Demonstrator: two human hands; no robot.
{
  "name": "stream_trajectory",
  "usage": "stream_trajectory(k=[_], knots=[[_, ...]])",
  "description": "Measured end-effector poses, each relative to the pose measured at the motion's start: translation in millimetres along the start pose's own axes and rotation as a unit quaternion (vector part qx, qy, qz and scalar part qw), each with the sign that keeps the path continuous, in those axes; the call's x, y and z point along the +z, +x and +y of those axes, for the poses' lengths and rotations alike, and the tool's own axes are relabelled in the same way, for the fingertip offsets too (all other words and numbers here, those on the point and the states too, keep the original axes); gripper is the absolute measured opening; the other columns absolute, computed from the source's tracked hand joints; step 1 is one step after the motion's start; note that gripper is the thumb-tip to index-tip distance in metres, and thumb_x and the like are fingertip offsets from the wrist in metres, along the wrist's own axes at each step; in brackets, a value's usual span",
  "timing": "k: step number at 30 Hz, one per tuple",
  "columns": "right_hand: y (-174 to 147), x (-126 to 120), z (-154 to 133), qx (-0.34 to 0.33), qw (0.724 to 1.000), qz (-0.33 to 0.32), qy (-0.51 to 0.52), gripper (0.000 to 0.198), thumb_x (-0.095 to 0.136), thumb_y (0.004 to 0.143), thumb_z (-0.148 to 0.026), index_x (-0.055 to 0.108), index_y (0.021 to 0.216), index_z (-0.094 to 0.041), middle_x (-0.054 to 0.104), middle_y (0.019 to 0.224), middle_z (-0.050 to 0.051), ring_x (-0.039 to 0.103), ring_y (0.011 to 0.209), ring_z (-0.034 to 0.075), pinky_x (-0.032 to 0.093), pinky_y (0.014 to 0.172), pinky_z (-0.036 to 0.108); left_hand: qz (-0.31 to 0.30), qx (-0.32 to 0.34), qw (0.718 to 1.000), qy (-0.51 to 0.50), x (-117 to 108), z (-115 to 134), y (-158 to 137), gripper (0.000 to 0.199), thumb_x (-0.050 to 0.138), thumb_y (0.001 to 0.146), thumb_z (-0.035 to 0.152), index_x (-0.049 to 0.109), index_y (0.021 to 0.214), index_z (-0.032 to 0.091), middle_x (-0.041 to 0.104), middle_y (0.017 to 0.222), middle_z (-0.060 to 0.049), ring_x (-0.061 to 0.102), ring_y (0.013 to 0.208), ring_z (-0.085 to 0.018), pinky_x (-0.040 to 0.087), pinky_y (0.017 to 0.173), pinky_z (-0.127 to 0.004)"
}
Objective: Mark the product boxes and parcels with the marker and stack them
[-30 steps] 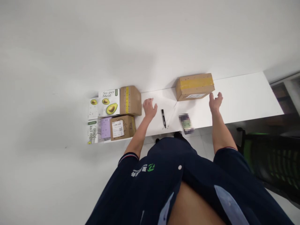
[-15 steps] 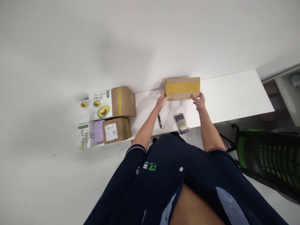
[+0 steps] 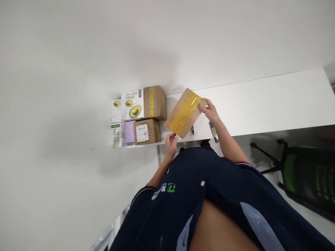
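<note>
A brown cardboard box (image 3: 184,112) with a yellow tape strip is held over the white table (image 3: 261,101), turned at an angle. My left hand (image 3: 171,141) grips its near lower corner and my right hand (image 3: 209,109) grips its far right corner. A black marker (image 3: 193,130) lies on the table, mostly hidden under the box. A small phone-like item (image 3: 214,131) lies by my right forearm.
A stack of boxes stands at the table's left end: a white avocado-print box (image 3: 132,104), a taped brown box (image 3: 155,103), a labelled brown box (image 3: 146,131), a purple one (image 3: 128,132). A black and green chair (image 3: 300,174) stands at the right.
Both hands went from open beside the box to gripping it. The box has been pulled left and toward me and turned diagonal, now over the marker.
</note>
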State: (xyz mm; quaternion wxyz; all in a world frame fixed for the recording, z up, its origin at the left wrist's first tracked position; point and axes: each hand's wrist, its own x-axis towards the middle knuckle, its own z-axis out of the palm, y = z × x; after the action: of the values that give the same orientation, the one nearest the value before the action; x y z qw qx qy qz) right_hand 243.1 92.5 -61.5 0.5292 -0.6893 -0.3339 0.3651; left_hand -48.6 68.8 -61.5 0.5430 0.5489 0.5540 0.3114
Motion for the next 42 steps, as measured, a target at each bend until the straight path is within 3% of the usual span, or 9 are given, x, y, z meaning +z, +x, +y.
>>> stream_trajectory(k=[5, 9, 11, 13, 16, 21, 26, 33, 42], knots=[[23, 48, 11, 0.018, 0.995, -0.087, -0.044, 0.076, 0.074, 0.075, -0.057, 0.056, 0.140, -0.021, 0.061, 0.139, 0.010, 0.064, 0.102, 0.023, 0.057, 0.095, 0.044, -0.091, -0.118, 0.988, -0.029, 8, -22, -37, 0.023, 0.074, 0.075, 0.029, 0.055, 0.088, 0.025, 0.071, 0.097, -0.007, 0.070, 0.097, -0.020, 0.054, 0.095, -0.040], [21, 73, 15, 0.041, 0.995, -0.065, -0.057, 0.076, 0.069, 0.080, -0.054, 0.053, 0.144, -0.018, 0.056, 0.146, 0.014, 0.065, 0.110, 0.027, 0.052, 0.103, 0.048, -0.147, -0.077, 0.986, 0.006, -1, -12, -34, 0.014, 0.070, 0.077, 0.033, 0.064, 0.088, 0.026, 0.072, 0.092, -0.005, 0.069, 0.087, -0.020, 0.055, 0.087, -0.038], [8, 75, 18, 0.059, 0.995, -0.030, -0.076, 0.074, 0.067, 0.081, -0.055, 0.054, 0.144, -0.018, 0.057, 0.145, 0.016, 0.063, 0.116, 0.029, 0.049, 0.107, 0.049, -0.101, -0.043, 0.993, 0.046, -10, -6, -29, 0.011, 0.065, 0.082, 0.037, 0.068, 0.086, 0.027, 0.072, 0.086, -0.004, 0.068, 0.083, -0.020, 0.054, 0.085, -0.037], [-13, 74, 21, 0.070, 0.993, -0.017, -0.090, 0.071, 0.064, 0.084, -0.058, 0.055, 0.143, -0.019, 0.058, 0.144, 0.015, 0.060, 0.123, 0.030, 0.047, 0.109, 0.050, -0.006, -0.022, 0.998, 0.060, -17, -2, -22, 0.015, 0.061, 0.085, 0.038, 0.069, 0.088, 0.026, 0.071, 0.087, -0.005, 0.068, 0.084, -0.020, 0.054, 0.085, -0.037], [-51, 72, 25, 0.092, 0.991, -0.056, -0.084, 0.069, 0.059, 0.086, -0.059, 0.054, 0.143, -0.019, 0.062, 0.140, 0.014, 0.061, 0.123, 0.030, 0.049, 0.108, 0.049, 0.074, -0.007, 0.996, 0.043, -20, -2, -8, 0.026, 0.060, 0.086, 0.037, 0.069, 0.105, 0.023, 0.070, 0.095, -0.008, 0.068, 0.090, -0.021, 0.054, 0.087, -0.036], [-83, 73, 27, 0.117, 0.987, -0.085, -0.069, 0.069, 0.055, 0.087, -0.061, 0.052, 0.144, -0.021, 0.067, 0.133, 0.011, 0.067, 0.112, 0.029, 0.054, 0.101, 0.050, 0.057, 0.010, 0.998, 0.036, -10, -5, 9, 0.039, 0.063, 0.086, 0.042, 0.067, 0.118, 0.019, 0.065, 0.112, -0.013, 0.065, 0.099, -0.021, 0.054, 0.087, -0.035], [-73, 63, 27, 0.096, 0.986, -0.102, -0.092, 0.066, 0.057, 0.085, -0.065, 0.059, 0.136, -0.024, 0.071, 0.126, 0.010, 0.068, 0.108, 0.032, 0.053, 0.099, 0.054, 0.060, -0.014, 0.997, 0.037, 2, -6, 4, 0.041, 0.064, 0.088, 0.037, 0.065, 0.122, 0.015, 0.066, 0.101, -0.011, 0.063, 0.087, -0.018, 0.054, 0.083, -0.033], [-63, 47, 19, 0.084, 0.974, -0.155, -0.141, 0.065, 0.050, 0.087, -0.068, 0.061, 0.131, -0.021, 0.071, 0.124, 0.013, 0.068, 0.106, 0.033, 0.053, 0.097, 0.053, 0.127, -0.055, 0.989, 0.041, 28, -3, -7, 0.038, 0.061, 0.090, 0.028, 0.066, 0.125, 0.015, 0.064, 0.101, -0.009, 0.061, 0.084, -0.015, 0.053, 0.082, -0.030], [-53, 24, 21, 0.038, 0.952, -0.221, -0.207, 0.067, 0.045, 0.087, -0.072, 0.065, 0.123, -0.019, 0.071, 0.121, 0.016, 0.065, 0.109, 0.036, 0.050, 0.098, 0.054, 0.161, -0.106, 0.981, -0.005, 65, -8, -39, 0.050, 0.064, 0.089, 0.035, 0.059, 0.135, 0.013, 0.061, 0.086, -0.004, 0.057, 0.075, -0.015, 0.051, 0.077, -0.030]])
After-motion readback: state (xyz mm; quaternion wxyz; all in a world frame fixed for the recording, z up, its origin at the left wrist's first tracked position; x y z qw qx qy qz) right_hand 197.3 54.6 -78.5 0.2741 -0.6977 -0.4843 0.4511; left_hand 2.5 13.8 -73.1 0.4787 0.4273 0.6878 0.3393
